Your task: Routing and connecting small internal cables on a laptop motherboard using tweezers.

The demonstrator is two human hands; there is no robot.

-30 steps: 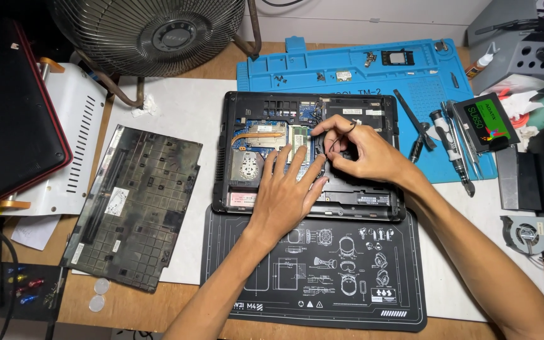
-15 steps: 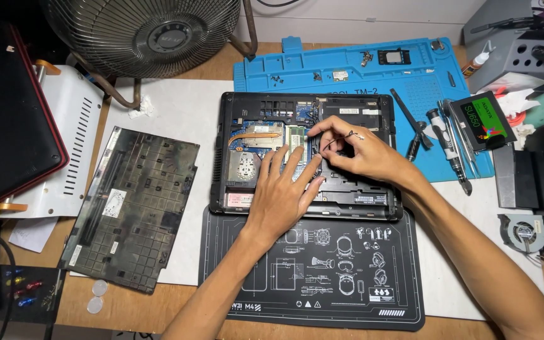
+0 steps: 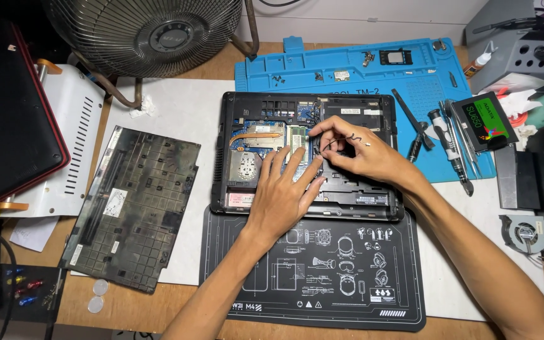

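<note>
An opened black laptop (image 3: 373,200) lies bottom-up at the middle of the bench, its board, copper heat pipe and fan exposed. My left hand (image 3: 283,192) rests flat on its inside, fingers spread over the memory area. My right hand (image 3: 354,151) reaches in from the right and pinches thin black cables (image 3: 330,146) between thumb and fingers beside the memory slot. The laptop's removed bottom cover (image 3: 132,208) lies to the left on white paper.
A black work mat (image 3: 322,277) lies under the laptop's front. A blue mat (image 3: 373,66) with small parts lies behind it, with screwdrivers (image 3: 448,148) and a boxed drive (image 3: 483,119) at right. A fan (image 3: 152,34) stands at the back, another laptop (image 3: 7,119) at left.
My right hand has drawn the thin cables slightly up and toward the memory slot. My left hand has slid a little lower on the board, staying flat.
</note>
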